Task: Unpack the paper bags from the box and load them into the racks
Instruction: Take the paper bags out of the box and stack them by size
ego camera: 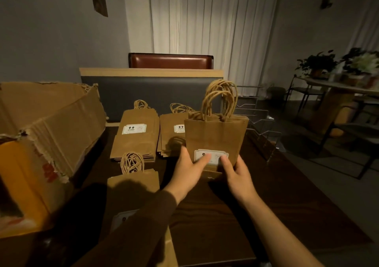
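Note:
A bundle of flat brown paper bags (215, 135) stands upright above the dark table, handles up. My left hand (189, 170) holds its lower left edge, thumb across the white label. My right hand (235, 172) holds the lower right edge, thumb on the front. More stacks of paper bags lie flat: one at the back middle (136, 141), one behind the held bundle (171, 133), one near me (133, 186). The open cardboard box (47, 135) sits on the left. A wire rack (260, 127) stands just right of the held bundle.
A dark padded bench back (151, 94) runs behind the table, with a brown chair back (171, 60) beyond it. At the right stand chairs and a round table with potted plants (320, 63). The wooden table (287, 215) stretches toward me on the right.

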Action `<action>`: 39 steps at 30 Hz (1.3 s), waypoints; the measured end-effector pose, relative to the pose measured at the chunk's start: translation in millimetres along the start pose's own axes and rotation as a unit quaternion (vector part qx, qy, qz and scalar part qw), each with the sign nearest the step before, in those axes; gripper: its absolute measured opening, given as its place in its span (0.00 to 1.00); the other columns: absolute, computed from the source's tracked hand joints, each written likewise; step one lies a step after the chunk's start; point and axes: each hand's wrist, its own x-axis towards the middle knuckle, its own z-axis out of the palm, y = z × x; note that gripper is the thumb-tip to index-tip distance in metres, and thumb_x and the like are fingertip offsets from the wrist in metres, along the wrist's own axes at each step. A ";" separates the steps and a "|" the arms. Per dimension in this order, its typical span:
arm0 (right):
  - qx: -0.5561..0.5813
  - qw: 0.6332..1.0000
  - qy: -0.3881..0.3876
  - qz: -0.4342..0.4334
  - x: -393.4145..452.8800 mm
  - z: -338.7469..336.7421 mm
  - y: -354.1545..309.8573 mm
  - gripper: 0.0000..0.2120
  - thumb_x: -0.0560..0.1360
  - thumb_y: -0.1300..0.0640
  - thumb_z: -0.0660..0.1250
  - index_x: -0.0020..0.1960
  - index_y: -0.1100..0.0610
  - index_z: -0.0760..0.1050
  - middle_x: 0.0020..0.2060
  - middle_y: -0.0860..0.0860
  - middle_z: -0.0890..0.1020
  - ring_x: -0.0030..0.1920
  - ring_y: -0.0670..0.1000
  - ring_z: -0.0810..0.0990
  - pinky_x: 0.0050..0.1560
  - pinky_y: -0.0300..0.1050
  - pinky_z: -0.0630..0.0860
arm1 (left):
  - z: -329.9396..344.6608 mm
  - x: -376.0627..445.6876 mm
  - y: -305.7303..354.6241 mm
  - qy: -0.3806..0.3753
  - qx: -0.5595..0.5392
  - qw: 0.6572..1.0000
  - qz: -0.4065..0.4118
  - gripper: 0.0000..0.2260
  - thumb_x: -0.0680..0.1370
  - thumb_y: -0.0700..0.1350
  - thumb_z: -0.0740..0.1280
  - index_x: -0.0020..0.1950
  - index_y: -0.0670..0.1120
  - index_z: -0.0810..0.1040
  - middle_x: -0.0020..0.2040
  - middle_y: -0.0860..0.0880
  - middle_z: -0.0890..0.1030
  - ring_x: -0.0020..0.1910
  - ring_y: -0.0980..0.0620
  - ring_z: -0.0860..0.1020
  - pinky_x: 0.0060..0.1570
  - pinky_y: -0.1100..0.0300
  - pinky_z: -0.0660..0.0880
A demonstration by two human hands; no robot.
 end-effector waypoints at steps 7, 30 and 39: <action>-0.027 0.996 0.080 -0.013 11.8 8.0 -5.2 0.06 0.81 0.52 0.64 0.56 0.42 0.73 0.51 0.41 0.82 0.52 0.38 0.81 0.44 0.30 0.77 | 5.5 7.2 1.6 0.029 0.001 0.999 0.036 0.21 0.76 0.40 0.73 0.63 0.57 0.70 0.57 0.57 0.82 0.56 0.60 0.80 0.61 0.50 0.78; 0.023 0.979 -0.137 0.151 -24.9 92.0 -71.6 0.22 0.72 0.64 0.70 0.63 0.50 0.74 0.56 0.50 0.84 0.57 0.52 0.83 0.62 0.56 0.78 | -131.5 -61.5 61.0 0.061 0.122 0.990 -0.036 0.13 0.75 0.39 0.70 0.57 0.49 0.75 0.52 0.52 0.83 0.52 0.53 0.81 0.53 0.54 0.79; -0.228 0.935 -0.186 0.201 -96.4 132.4 -61.7 0.11 0.72 0.47 0.69 0.46 0.54 0.76 0.47 0.53 0.83 0.48 0.53 0.82 0.45 0.45 0.79 | -163.6 -142.7 12.2 0.120 0.179 0.964 -0.153 0.07 0.75 0.40 0.70 0.52 0.43 0.80 0.49 0.47 0.84 0.49 0.48 0.82 0.49 0.54 0.80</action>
